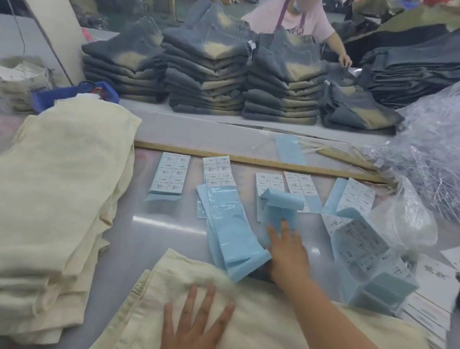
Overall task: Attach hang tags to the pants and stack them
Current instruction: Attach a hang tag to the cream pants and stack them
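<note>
Flat on pants [248,317], left hand [197,328]

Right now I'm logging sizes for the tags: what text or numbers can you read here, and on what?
Label sheets: rows of print, too blurred to read.
Tilted label sheet: print too blurred.
White cards: dark marks, unreadable.
White box: dark print, illegible.
Wooden ruler: markings too small.

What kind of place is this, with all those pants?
Probably a clothing factory's finishing and packing area: tall stacks of folded jeans across the table, sheets of size stickers laid out in a row, and a pile of cream pants.
</note>
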Demonstrator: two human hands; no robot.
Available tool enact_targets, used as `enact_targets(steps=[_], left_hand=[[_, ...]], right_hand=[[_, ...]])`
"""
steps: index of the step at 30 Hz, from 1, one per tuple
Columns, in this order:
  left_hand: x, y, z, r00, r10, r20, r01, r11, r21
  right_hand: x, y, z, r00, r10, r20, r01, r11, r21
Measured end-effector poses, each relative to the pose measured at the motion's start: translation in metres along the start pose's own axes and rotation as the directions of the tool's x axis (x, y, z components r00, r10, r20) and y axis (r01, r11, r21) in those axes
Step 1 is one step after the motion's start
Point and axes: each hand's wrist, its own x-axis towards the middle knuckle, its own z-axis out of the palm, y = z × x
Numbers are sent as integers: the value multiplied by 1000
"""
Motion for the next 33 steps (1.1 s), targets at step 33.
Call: enact_targets(steps=[33], left_hand=[[-117,109,-121,984,-52,171,162,663,-731]], right_hand=[[-310,-11,-24,880,-261,398,-372,142,917]])
